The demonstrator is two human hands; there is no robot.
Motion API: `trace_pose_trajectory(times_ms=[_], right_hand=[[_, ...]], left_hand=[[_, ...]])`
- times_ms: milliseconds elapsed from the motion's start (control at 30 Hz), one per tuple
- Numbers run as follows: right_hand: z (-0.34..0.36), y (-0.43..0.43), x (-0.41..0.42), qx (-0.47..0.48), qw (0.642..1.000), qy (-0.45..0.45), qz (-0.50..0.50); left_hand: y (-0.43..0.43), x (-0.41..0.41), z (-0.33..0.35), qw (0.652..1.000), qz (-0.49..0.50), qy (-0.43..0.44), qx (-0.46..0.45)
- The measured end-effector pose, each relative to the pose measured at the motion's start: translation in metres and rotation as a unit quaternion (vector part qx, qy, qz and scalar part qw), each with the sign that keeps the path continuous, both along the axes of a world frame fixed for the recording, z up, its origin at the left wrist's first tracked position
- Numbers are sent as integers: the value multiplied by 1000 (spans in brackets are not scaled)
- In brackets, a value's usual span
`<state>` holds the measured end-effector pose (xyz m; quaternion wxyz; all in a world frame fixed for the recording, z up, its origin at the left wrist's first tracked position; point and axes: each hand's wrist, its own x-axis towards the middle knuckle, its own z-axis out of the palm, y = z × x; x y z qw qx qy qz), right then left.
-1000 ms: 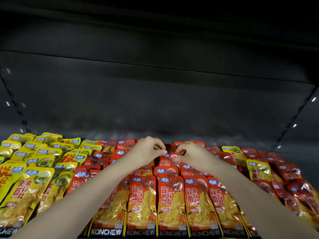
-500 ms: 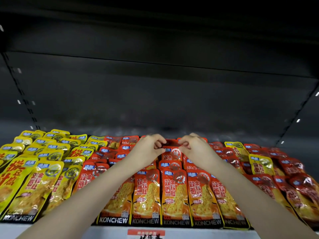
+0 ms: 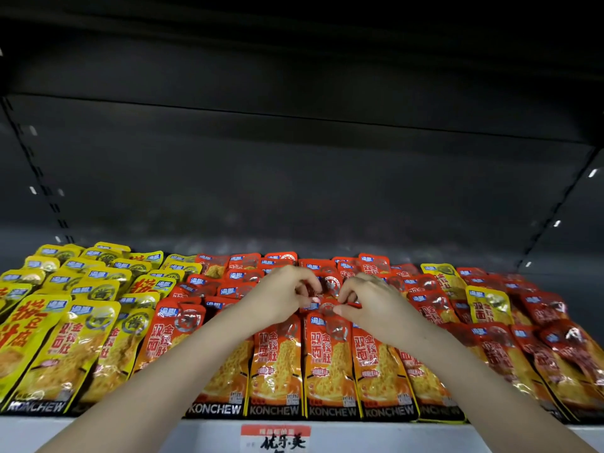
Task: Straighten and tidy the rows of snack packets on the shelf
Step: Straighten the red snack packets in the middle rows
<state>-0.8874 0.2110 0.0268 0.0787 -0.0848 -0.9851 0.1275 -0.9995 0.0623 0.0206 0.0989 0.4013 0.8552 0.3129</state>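
Packet (image 3: 327, 287) sits pinched between left hand (image 3: 281, 296) and right hand (image 3: 376, 306).

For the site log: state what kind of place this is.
Probably a shop aisle: rows of glossy orange foil snack packets and yellow foil packets on a white-edged shelf bearing a red-and-white price label, under dark metal shelving.
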Motion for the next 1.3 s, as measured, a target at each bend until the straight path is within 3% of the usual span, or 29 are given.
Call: trace_pose_trajectory(times_ms=[200, 500, 667, 833, 1033, 1300], right_hand=[[1, 0, -4, -9, 1000, -5, -17], [-3, -2, -6, 4, 999, 19, -41], [1, -2, 5, -4, 999, 38, -31], [2, -4, 21, 19, 1000, -9, -3], [-4, -14, 23, 20, 1000, -1, 5], [-9, -24, 20, 0, 999, 48, 12]], left_hand=[[4, -4, -1, 997, 51, 24, 52], [9, -2, -2, 996, 65, 30, 57], [-4, 15, 4, 988, 70, 121, 66], [-6, 39, -1, 993, 3, 114, -21], [-8, 41, -10, 997, 15, 82, -4], [-17, 37, -14, 991, 24, 134, -5]])
